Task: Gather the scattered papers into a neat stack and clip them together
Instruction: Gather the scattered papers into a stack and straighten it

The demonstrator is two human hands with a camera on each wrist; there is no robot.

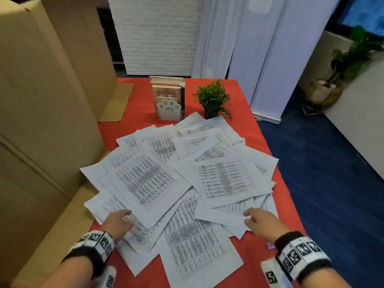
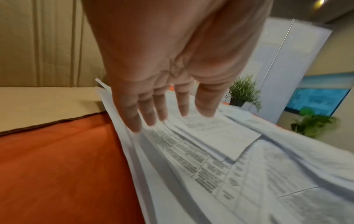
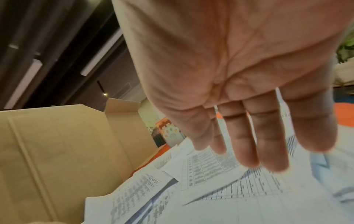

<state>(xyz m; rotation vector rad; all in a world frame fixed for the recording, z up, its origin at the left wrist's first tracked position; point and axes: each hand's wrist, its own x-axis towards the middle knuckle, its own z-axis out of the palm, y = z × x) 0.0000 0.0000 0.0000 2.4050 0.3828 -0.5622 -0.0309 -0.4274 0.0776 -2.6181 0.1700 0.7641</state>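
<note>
Fingers (image 2: 151, 112) straight over papers (image 1: 178, 183); bookend (image 1: 168, 110) w/ books (image 1: 166, 88).

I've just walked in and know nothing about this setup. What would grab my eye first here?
The sprawl of printed papers fanned over most of the red tablecloth, overlapping at all angles. At its near edge, the left hand and right hand reach in with straight fingers, each wrist wearing a black-and-white patterned band. Behind the papers stand a row of books in a paw-shaped bookend and a small potted plant, with tall cardboard boxes to the left.

Head view high above papers (image 1: 178, 179); wrist views low, close, sharing that spread.
</note>
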